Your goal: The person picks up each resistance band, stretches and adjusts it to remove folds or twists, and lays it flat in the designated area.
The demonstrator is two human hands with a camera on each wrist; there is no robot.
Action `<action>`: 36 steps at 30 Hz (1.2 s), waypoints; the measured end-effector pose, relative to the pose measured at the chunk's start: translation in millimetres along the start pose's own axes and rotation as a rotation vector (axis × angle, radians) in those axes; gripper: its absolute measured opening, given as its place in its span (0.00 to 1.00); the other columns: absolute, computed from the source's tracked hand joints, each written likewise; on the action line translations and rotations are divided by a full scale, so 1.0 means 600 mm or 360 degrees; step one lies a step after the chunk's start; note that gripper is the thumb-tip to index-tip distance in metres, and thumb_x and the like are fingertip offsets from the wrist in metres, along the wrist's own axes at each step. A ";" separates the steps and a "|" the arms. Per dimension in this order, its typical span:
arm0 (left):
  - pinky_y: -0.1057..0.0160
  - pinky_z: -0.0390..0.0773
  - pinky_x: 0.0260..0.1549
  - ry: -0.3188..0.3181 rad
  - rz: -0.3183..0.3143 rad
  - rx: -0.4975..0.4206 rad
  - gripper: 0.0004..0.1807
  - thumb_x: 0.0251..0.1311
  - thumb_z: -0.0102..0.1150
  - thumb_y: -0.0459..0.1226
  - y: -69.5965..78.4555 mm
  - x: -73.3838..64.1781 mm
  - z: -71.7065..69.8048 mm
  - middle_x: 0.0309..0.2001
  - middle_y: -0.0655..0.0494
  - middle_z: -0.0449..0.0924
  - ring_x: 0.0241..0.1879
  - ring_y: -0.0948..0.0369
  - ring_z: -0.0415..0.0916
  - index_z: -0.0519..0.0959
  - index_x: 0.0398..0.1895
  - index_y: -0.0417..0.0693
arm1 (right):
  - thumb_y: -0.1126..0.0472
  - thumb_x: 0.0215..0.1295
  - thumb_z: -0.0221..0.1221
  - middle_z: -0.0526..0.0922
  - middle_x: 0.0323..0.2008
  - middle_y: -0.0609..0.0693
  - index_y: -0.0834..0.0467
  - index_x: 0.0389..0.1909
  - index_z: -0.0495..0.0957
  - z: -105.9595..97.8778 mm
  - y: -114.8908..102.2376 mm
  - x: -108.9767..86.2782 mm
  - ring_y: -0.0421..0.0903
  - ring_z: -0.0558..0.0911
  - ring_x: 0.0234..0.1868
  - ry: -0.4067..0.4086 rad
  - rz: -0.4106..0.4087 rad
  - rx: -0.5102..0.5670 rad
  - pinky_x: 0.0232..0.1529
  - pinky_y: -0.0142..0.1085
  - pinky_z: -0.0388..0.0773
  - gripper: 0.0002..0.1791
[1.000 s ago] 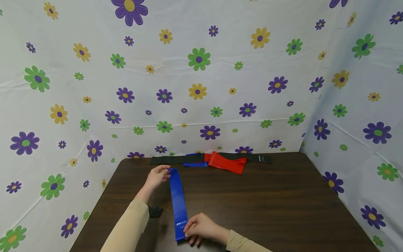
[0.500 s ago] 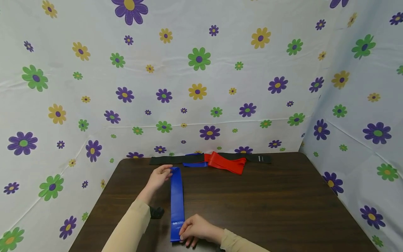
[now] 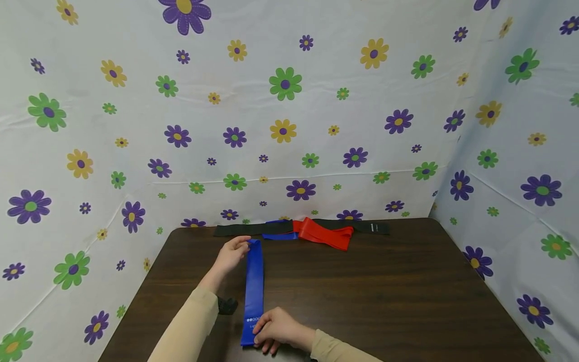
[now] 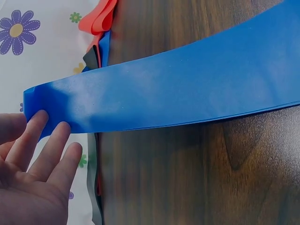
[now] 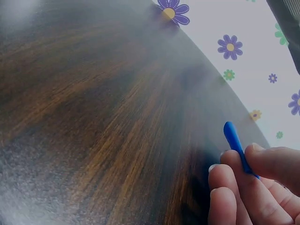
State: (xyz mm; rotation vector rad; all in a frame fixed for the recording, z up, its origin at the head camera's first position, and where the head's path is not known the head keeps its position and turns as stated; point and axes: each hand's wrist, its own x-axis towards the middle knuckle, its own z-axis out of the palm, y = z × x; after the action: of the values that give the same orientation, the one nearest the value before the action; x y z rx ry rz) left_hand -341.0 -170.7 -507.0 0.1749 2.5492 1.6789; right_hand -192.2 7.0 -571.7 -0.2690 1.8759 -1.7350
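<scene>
A blue resistance band [image 3: 255, 281] with white print near its front end stretches lengthwise between the two hands. At its far end, the left hand [image 3: 231, 254] pinches the folded edge between thumb and fingers. In the left wrist view the flat band [image 4: 178, 89] runs out to the right from the fingers, its two layers lying together. The right hand [image 3: 280, 327] pinches the near end's right corner; in the right wrist view the blue edge [image 5: 234, 143] sticks up between thumb and forefinger [image 5: 274, 161].
Along the back of the brown table [image 3: 384, 291] lie a red band [image 3: 325, 235], a black band [image 3: 253, 230] and another blue band [image 3: 280, 236], overlapping. A white flowered cloth [image 3: 316, 110] stands behind and at the sides.
The band's near end has shifted left with the right hand, so the band now leans the other way. The left hand has moved slightly right.
</scene>
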 end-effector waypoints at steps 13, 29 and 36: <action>0.49 0.76 0.50 -0.0008 -0.0015 0.0057 0.17 0.70 0.48 0.31 0.002 0.001 0.020 0.55 0.38 0.76 0.55 0.46 0.74 0.74 0.59 0.39 | 0.73 0.48 0.66 0.84 0.19 0.54 0.67 0.28 0.82 0.006 -0.001 -0.001 0.38 0.76 0.13 0.0040 -0.0006 -0.0017 0.10 0.27 0.70 0.05; 0.51 0.76 0.48 -0.0011 -0.0006 0.0110 0.18 0.69 0.48 0.32 0.000 -0.003 0.013 0.56 0.38 0.75 0.55 0.45 0.73 0.73 0.60 0.41 | 0.73 0.48 0.66 0.84 0.19 0.54 0.65 0.27 0.82 0.005 -0.002 -0.002 0.39 0.76 0.13 0.0018 -0.0005 0.0008 0.10 0.27 0.71 0.04; 0.45 0.71 0.55 -0.0007 0.0014 0.0194 0.18 0.69 0.49 0.33 -0.001 0.001 0.018 0.56 0.40 0.76 0.57 0.45 0.72 0.73 0.60 0.41 | 0.72 0.49 0.66 0.84 0.19 0.53 0.65 0.27 0.83 0.002 -0.003 -0.005 0.39 0.76 0.13 0.0026 0.0027 0.0002 0.10 0.27 0.70 0.04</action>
State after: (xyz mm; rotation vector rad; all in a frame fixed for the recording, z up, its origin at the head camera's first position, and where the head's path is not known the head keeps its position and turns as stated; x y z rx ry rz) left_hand -340.2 -160.7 -511.6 0.1977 2.6524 1.5248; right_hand -189.5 7.0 -569.5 -0.2385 1.8831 -1.7324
